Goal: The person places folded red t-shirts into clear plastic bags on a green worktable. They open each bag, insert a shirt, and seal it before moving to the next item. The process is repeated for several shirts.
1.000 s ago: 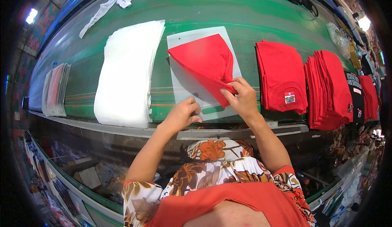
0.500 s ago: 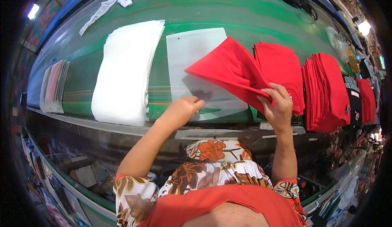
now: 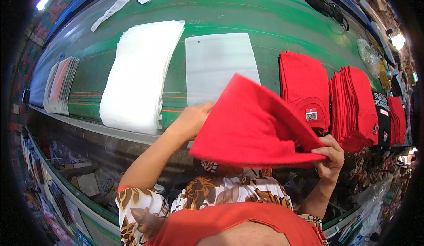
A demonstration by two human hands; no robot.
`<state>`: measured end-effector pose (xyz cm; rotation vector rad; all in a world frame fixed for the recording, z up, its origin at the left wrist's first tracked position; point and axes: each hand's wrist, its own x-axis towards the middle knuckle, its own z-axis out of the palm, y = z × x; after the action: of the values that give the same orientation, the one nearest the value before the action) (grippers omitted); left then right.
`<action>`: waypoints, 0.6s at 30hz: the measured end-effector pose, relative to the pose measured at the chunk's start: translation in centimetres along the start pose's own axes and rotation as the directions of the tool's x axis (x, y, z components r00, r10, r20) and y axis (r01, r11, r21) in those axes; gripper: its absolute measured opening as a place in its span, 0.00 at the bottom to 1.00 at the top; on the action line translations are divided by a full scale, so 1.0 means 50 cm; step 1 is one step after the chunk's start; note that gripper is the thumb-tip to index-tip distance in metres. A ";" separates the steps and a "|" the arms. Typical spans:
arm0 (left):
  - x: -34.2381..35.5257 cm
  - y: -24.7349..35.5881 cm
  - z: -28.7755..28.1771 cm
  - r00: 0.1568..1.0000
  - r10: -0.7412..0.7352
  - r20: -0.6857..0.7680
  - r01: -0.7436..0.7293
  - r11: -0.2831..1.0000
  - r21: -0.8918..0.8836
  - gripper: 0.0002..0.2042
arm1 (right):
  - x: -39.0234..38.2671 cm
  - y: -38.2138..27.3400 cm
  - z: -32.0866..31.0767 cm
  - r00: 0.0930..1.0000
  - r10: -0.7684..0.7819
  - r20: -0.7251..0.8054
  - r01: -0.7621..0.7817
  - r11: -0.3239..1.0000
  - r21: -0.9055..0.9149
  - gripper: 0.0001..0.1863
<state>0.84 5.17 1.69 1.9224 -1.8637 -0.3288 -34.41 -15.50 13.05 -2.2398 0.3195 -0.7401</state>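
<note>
A folded red garment [image 3: 254, 126] hangs in the air over the near edge of the green table [image 3: 221, 11], one corner pointing up. My right hand [image 3: 328, 155] grips its lower right corner. My left hand [image 3: 198, 113] is at its left side, the fingers mostly hidden behind it, so I cannot tell whether they touch it. Behind the garment lies a translucent sheet [image 3: 218, 51] with a small hole. To its left is a tall stack of white sheets [image 3: 134, 73], and to its right are folded red shirts [image 3: 302, 84].
More red stacks [image 3: 357, 100] and a black printed garment [image 3: 380, 120] lie rightward. Clear sleeved items [image 3: 59, 84] stand at the far left. A white cloth [image 3: 115, 9], a black cord-like bundle [image 3: 327, 5] and crumpled plastic [image 3: 369, 56] lie farther back. A rail runs below the table.
The red garment has been lifted off the translucent sheet and pulled toward me and rightward in my right hand. My left hand has risen slightly, and the garment now covers its fingers.
</note>
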 end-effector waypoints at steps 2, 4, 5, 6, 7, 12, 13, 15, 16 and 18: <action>0.013 0.020 -0.034 0.998 -0.065 -0.002 0.065 0.998 0.023 0.18 | -0.010 -0.002 0.005 0.999 0.039 0.006 -0.040 0.989 0.145 0.14; 0.021 0.021 -0.044 0.996 -0.086 -0.028 0.087 0.994 0.059 0.20 | -0.017 0.001 0.017 0.997 0.069 0.027 -0.073 0.961 0.266 0.13; 0.022 0.018 -0.048 0.995 -0.077 -0.056 0.082 0.993 0.085 0.21 | -0.019 0.005 0.022 0.996 0.077 0.041 -0.086 0.941 0.326 0.13; 0.023 0.016 -0.052 0.994 -0.067 -0.084 0.077 0.991 0.112 0.22 | -0.025 0.014 0.028 0.995 0.081 0.052 -0.094 0.926 0.366 0.11; 0.026 0.016 -0.059 0.992 -0.091 -0.082 0.100 0.988 0.116 0.23 | -0.027 0.018 0.030 0.994 0.086 0.066 -0.105 0.925 0.365 0.11; 0.031 0.030 -0.093 0.987 -0.119 -0.110 0.135 0.980 0.145 0.32 | -0.043 0.039 0.034 0.982 0.157 0.103 -0.180 0.943 0.279 0.11; 0.032 0.035 -0.099 0.988 -0.123 -0.094 0.135 0.982 0.135 0.33 | -0.042 0.039 0.034 0.983 0.164 0.088 -0.180 0.957 0.226 0.12; 0.034 0.048 -0.106 0.990 -0.129 -0.062 0.135 0.984 0.115 0.34 | -0.042 0.037 0.034 0.983 0.175 0.056 -0.181 0.976 0.118 0.13; 0.035 0.049 -0.100 0.994 -0.092 -0.054 0.099 0.983 0.153 0.35 | -0.044 0.036 0.037 0.981 0.193 0.020 -0.194 0.978 0.073 0.13; 0.033 0.054 -0.091 0.999 -0.022 -0.037 0.030 0.973 0.230 0.38 | -0.045 0.032 0.046 0.975 0.217 -0.053 -0.218 0.976 -0.013 0.14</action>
<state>0.67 4.20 7.17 2.0907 -1.9276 -0.0885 -34.84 -14.28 9.68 -2.1620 0.5890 -0.6805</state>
